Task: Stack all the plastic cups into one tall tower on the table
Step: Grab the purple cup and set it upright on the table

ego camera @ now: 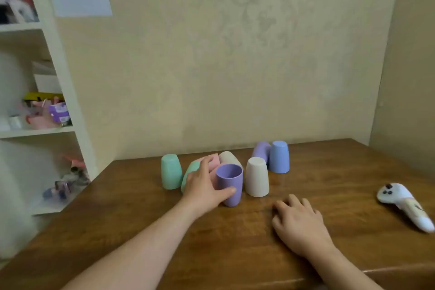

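the left hand wraps its fingers around an upright lilac plastic cup standing mouth-up on the brown wooden worktop. the right hand rests flat nearby, fingers loosely spread, holding nothing. other pastel plastic cups cluster just behind, some upside down, some tipped over.

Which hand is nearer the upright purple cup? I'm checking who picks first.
Left. The left hand wraps the upright purple cup; the right hand rests flat on the table, nearer the person.
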The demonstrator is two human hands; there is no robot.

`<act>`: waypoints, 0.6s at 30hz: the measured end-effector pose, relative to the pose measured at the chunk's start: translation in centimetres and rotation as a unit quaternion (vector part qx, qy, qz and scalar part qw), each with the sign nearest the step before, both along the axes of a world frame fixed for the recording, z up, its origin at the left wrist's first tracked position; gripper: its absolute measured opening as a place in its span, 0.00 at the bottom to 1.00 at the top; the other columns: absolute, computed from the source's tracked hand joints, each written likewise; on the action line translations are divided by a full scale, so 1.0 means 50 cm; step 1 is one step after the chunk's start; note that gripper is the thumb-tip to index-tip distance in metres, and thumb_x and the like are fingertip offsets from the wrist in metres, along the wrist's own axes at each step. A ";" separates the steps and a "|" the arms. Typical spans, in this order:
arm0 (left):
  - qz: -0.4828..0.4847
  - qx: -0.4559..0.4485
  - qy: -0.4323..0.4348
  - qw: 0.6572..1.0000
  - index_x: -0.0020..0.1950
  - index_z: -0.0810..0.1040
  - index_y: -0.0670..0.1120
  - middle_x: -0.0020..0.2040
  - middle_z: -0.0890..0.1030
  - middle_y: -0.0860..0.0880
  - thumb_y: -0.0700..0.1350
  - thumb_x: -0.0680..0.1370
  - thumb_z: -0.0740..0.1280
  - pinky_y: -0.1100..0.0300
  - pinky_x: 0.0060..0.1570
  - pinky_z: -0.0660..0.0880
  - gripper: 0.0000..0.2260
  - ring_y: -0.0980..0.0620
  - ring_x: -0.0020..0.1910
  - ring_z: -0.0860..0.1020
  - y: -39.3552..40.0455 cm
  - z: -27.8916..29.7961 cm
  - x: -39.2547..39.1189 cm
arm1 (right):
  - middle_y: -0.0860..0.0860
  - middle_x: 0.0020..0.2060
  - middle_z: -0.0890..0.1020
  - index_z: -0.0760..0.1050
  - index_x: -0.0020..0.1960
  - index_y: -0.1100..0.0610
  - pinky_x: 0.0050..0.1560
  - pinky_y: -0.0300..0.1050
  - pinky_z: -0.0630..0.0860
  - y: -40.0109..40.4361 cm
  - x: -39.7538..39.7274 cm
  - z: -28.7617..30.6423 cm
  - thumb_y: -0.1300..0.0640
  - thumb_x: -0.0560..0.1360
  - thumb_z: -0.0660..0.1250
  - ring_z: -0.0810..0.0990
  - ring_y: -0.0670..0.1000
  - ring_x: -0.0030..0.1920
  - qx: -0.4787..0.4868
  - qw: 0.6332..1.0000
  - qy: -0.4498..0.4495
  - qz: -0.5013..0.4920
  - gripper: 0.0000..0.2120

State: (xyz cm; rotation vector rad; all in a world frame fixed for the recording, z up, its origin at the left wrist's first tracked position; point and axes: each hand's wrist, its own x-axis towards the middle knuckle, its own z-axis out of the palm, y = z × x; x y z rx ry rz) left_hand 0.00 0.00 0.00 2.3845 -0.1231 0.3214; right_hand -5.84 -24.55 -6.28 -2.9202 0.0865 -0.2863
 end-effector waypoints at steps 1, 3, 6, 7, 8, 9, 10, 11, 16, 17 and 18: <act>-0.021 0.015 0.009 1.000 0.87 0.52 0.58 0.77 0.72 0.51 0.62 0.70 0.80 0.50 0.74 0.67 0.53 0.44 0.78 0.65 -0.019 0.010 0.004 | 0.45 0.60 0.72 0.75 0.64 0.43 0.60 0.54 0.71 -0.002 -0.001 0.000 0.41 0.81 0.52 0.71 0.52 0.61 0.008 1.000 0.002 0.005 0.19; -0.031 0.049 0.023 0.998 0.88 0.46 0.59 0.78 0.70 0.46 0.64 0.70 0.79 0.48 0.75 0.66 0.56 0.42 0.78 0.64 -0.052 0.019 0.009 | 0.45 0.60 0.72 0.75 0.64 0.43 0.60 0.54 0.71 -0.006 0.003 -0.002 0.41 0.81 0.52 0.70 0.52 0.61 0.009 1.000 -0.001 0.007 0.19; -0.007 0.048 -0.008 0.999 0.87 0.50 0.60 0.75 0.74 0.46 0.61 0.72 0.79 0.49 0.72 0.69 0.52 0.43 0.75 0.69 -0.075 0.012 0.014 | 0.44 0.60 0.72 0.75 0.66 0.42 0.61 0.54 0.70 -0.009 0.004 0.000 0.41 0.81 0.52 0.70 0.52 0.62 0.019 1.000 0.009 0.008 0.19; -0.008 0.033 -0.017 0.999 0.87 0.51 0.60 0.76 0.73 0.48 0.59 0.72 0.79 0.50 0.71 0.71 0.52 0.44 0.74 0.70 -0.070 0.008 0.012 | 0.44 0.60 0.72 0.75 0.66 0.41 0.62 0.54 0.70 -0.011 0.005 0.002 0.41 0.81 0.52 0.70 0.52 0.62 0.019 1.000 0.009 0.008 0.19; -0.015 0.014 -0.025 0.999 0.87 0.51 0.60 0.77 0.72 0.49 0.57 0.72 0.80 0.50 0.70 0.73 0.51 0.46 0.74 0.71 -0.060 0.005 0.004 | 0.44 0.60 0.72 0.75 0.67 0.41 0.62 0.54 0.70 -0.011 0.004 0.006 0.41 0.81 0.52 0.70 0.52 0.62 0.026 0.999 0.018 0.005 0.19; -0.022 -0.008 -0.030 0.999 0.86 0.52 0.61 0.78 0.71 0.51 0.54 0.72 0.80 0.52 0.69 0.74 0.51 0.48 0.74 0.72 -0.048 0.003 -0.006 | 0.44 0.61 0.72 0.75 0.67 0.41 0.63 0.54 0.70 -0.011 0.003 0.007 0.41 0.82 0.53 0.70 0.52 0.62 0.027 0.999 0.019 0.007 0.19; -0.029 -0.027 -0.032 0.999 0.86 0.52 0.61 0.78 0.71 0.53 0.52 0.72 0.80 0.55 0.67 0.74 0.50 0.49 0.73 0.73 -0.033 0.000 -0.016 | 0.44 0.62 0.72 0.74 0.68 0.41 0.64 0.54 0.70 -0.012 0.003 0.009 0.41 0.82 0.53 0.70 0.52 0.63 0.025 0.999 0.019 0.010 0.19; -0.036 -0.038 -0.032 0.998 0.86 0.53 0.62 0.78 0.71 0.54 0.52 0.72 0.80 0.56 0.65 0.73 0.50 0.50 0.72 0.74 -0.014 -0.005 -0.026 | 0.45 0.62 0.72 0.74 0.69 0.41 0.64 0.55 0.70 -0.011 0.002 0.011 0.41 0.82 0.53 0.70 0.52 0.63 0.024 0.999 0.021 0.011 0.20; -0.036 -0.085 -0.021 0.996 0.84 0.55 0.66 0.74 0.76 0.55 0.53 0.69 0.81 0.55 0.66 0.77 0.51 0.52 0.67 0.78 0.066 -0.042 -0.066 | 0.46 0.64 0.73 0.74 0.70 0.41 0.65 0.56 0.71 -0.004 0.000 0.018 0.41 0.82 0.53 0.71 0.53 0.64 0.013 0.999 0.027 0.010 0.20; -0.034 -0.102 -0.019 0.994 0.84 0.55 0.66 0.73 0.77 0.56 0.52 0.69 0.82 0.56 0.65 0.76 0.51 0.53 0.67 0.78 0.070 -0.047 -0.071 | 0.46 0.64 0.73 0.74 0.70 0.41 0.65 0.56 0.71 -0.002 -0.001 0.016 0.41 0.83 0.53 0.71 0.53 0.64 0.010 1.000 0.026 0.011 0.20; -0.037 -0.114 -0.016 0.993 0.85 0.55 0.66 0.72 0.77 0.56 0.52 0.69 0.83 0.57 0.65 0.76 0.52 0.53 0.67 0.78 0.073 -0.052 -0.071 | 0.46 0.64 0.74 0.74 0.71 0.41 0.65 0.56 0.71 -0.001 -0.001 0.015 0.41 0.83 0.54 0.71 0.53 0.65 0.007 1.000 0.026 0.011 0.20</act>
